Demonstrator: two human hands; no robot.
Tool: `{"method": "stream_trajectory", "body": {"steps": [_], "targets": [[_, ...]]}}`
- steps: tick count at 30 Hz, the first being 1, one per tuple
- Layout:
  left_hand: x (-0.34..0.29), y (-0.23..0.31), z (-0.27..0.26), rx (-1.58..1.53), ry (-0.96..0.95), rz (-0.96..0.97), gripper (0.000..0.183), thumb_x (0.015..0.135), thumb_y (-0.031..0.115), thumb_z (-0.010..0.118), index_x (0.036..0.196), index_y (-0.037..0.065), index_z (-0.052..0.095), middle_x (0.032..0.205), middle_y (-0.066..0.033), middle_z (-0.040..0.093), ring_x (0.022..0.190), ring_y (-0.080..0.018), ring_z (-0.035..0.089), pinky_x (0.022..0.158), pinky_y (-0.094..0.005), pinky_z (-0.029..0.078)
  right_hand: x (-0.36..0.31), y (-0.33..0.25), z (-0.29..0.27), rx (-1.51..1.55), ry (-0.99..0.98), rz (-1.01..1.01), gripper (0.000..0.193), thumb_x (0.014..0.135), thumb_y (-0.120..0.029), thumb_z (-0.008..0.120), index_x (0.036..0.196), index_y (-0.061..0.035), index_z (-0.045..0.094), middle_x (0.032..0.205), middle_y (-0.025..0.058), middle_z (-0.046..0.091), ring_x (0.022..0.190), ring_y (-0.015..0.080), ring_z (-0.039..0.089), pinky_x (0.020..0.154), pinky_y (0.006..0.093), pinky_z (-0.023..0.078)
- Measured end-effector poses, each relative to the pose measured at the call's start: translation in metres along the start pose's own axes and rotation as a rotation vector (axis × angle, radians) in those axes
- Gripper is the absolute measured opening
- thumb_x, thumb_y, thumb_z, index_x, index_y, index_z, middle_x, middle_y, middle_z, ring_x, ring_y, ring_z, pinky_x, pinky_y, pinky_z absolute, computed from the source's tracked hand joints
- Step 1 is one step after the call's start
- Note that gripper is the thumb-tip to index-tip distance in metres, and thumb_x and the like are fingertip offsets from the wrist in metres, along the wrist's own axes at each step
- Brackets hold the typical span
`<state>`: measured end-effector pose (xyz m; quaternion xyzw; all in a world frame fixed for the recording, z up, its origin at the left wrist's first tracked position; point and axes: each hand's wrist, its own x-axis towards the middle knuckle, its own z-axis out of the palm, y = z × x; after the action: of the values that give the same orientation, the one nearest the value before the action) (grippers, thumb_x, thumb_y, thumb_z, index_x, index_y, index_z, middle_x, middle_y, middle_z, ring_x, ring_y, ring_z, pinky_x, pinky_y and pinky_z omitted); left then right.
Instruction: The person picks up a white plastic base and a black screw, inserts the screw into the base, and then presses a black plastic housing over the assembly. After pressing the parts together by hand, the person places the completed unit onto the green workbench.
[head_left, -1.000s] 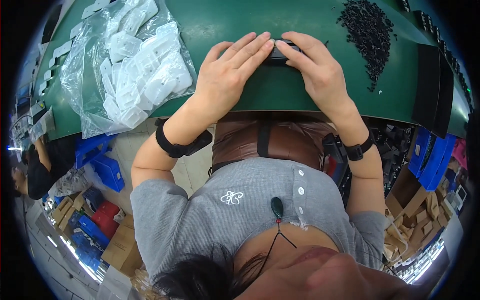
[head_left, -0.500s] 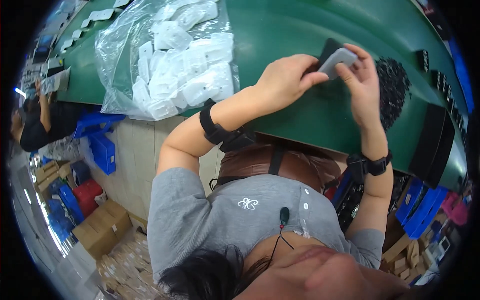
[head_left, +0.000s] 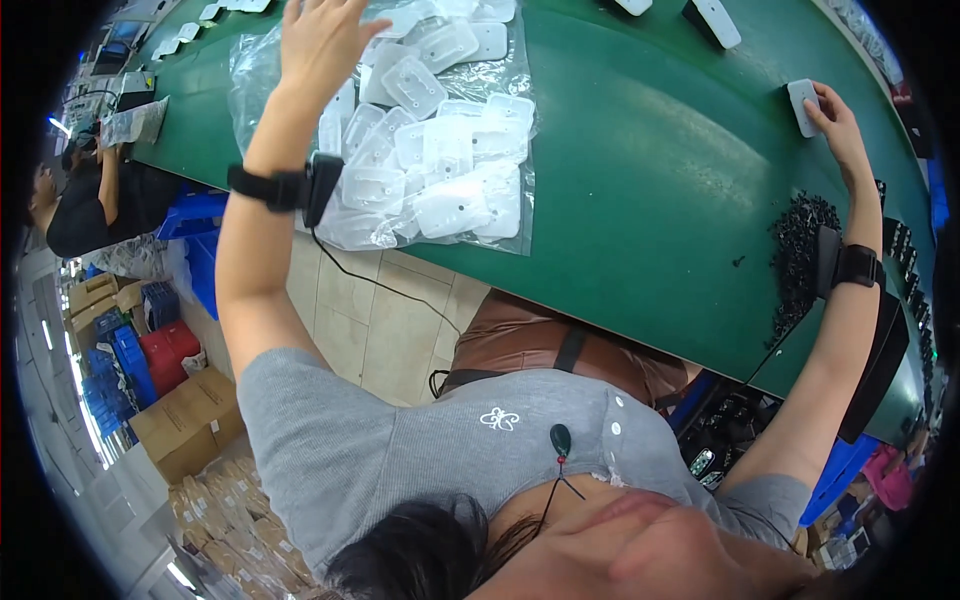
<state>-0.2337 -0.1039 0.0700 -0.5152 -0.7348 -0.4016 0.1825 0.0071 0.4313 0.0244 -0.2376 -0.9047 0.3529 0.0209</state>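
Observation:
My right hand (head_left: 840,130), at the far right of the table, grips a flat rounded white plastic cover (head_left: 803,107) with a black part showing along its edge. Over the upper left, my left hand (head_left: 325,45) is held with fingers spread, holding nothing; its fingertips reach the top of the picture. Beneath and beside that hand, many translucent white plastic covers (head_left: 450,150) lie piled on a clear plastic bag (head_left: 520,235). Below my right hand sits a heap of small black parts (head_left: 797,270).
The green table (head_left: 640,220) spans the top. White-and-black assembled pieces (head_left: 715,22) stand at its far side. Black strips of parts (head_left: 900,245) line the right edge. Another person (head_left: 90,205) works at the far left, near a blue crate (head_left: 200,260). Cardboard boxes (head_left: 190,420) stand behind.
My hands were together holding the white-and-black piece. The right has carried it to the far right; the left has let go and swung left over the bag of covers.

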Motion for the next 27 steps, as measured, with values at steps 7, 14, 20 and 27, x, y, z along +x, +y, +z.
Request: {"method": "stream_trajectory", "body": {"steps": [7, 14, 20, 27], "targets": [[0.063, -0.010, -0.015, 0.794, -0.112, -0.192, 0.018, 0.090, 0.021, 0.055, 0.096, 0.009, 0.067, 0.081, -0.0208, 0.065, 0.078, -0.0412, 0.063, 0.068, -0.0479, 0.049, -0.001, 0.004, 0.011, -0.042, 0.031, -0.054, 0.037, 0.096, -0.021, 0.058, 0.132, -0.0153, 0.054, 0.105, 0.0056, 0.062, 0.099, 0.0156, 0.056, 0.089, 0.0284, 0.044], [0.113, 0.075, -0.011, 0.498, 0.155, -0.137, 0.020, 0.092, 0.018, 0.053, 0.093, 0.003, 0.066, 0.086, -0.0212, 0.066, 0.085, -0.0404, 0.063, 0.072, -0.0441, 0.049, -0.005, 0.006, 0.013, -0.030, 0.100, -0.073, 0.038, 0.094, -0.025, 0.061, 0.129, -0.0115, 0.053, 0.104, 0.0066, 0.063, 0.097, 0.0163, 0.058, 0.088, 0.0289, 0.044], [0.054, 0.063, -0.020, 0.666, -0.175, 0.026, 0.048, 0.086, 0.019, 0.064, 0.132, 0.011, 0.049, 0.125, -0.0232, 0.055, 0.113, -0.0375, 0.054, 0.092, -0.0408, 0.044, 0.004, 0.000, 0.028, -0.001, 0.168, -0.057, 0.038, 0.093, -0.029, 0.063, 0.124, -0.0089, 0.055, 0.110, 0.0078, 0.064, 0.102, 0.0174, 0.059, 0.091, 0.0300, 0.044], [-0.020, 0.080, 0.015, 0.504, -0.380, 0.076, 0.022, 0.084, 0.017, 0.067, 0.103, 0.006, 0.064, 0.100, -0.0079, 0.064, 0.096, -0.0275, 0.059, 0.082, -0.0366, 0.049, -0.004, 0.023, 0.010, 0.041, 0.143, -0.041, 0.040, 0.093, -0.034, 0.062, 0.124, -0.0088, 0.056, 0.112, 0.0086, 0.064, 0.104, 0.0185, 0.059, 0.091, 0.0310, 0.045]]}}
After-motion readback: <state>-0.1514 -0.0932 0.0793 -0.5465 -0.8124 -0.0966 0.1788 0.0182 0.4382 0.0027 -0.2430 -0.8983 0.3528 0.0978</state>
